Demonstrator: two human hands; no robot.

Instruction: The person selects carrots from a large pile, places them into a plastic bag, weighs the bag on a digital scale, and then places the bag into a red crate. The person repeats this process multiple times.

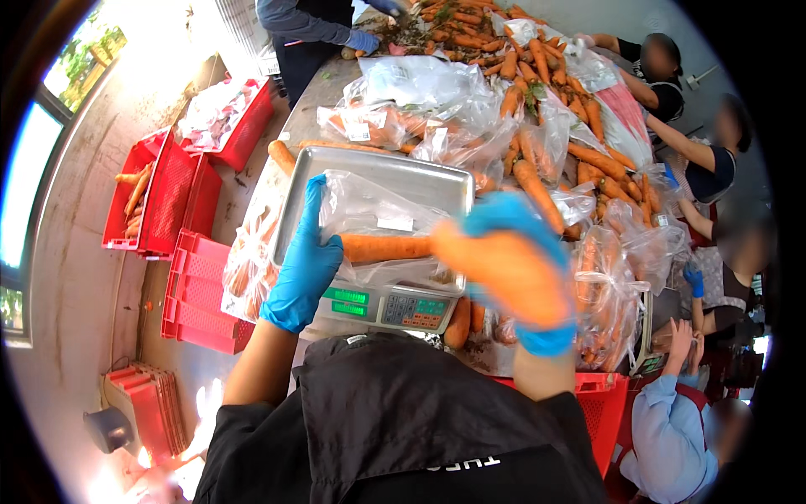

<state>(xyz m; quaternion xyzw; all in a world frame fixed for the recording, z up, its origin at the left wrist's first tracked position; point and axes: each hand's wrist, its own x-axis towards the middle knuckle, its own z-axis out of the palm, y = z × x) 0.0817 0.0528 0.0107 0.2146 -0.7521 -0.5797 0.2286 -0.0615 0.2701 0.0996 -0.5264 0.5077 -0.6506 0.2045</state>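
A digital scale with a metal tray [384, 165] lies before me. On it is a clear plastic bag [365, 198] bearing a white label, with a carrot [387, 248] at its mouth or inside; which, I cannot tell. My left hand [308, 258], in a blue glove, grips the bag's left edge, its thumb by the carrot's end. Blurred by motion, my gloved right hand [526, 271] holds carrots [504, 268] over the tray's right side; how many is unclear. The scale's keypad [415, 310] faces me. Filled bags of carrots [371, 126] lie just behind the tray.
Loose carrots [535, 60] are heaped across the table's far side. Tied carrot bags [604, 296] sit at right, another [252, 258] at left. Red crates [204, 290] stand on the left floor; one [598, 403] is below right. Co-workers [674, 435] line the right; another [315, 31] works far left.
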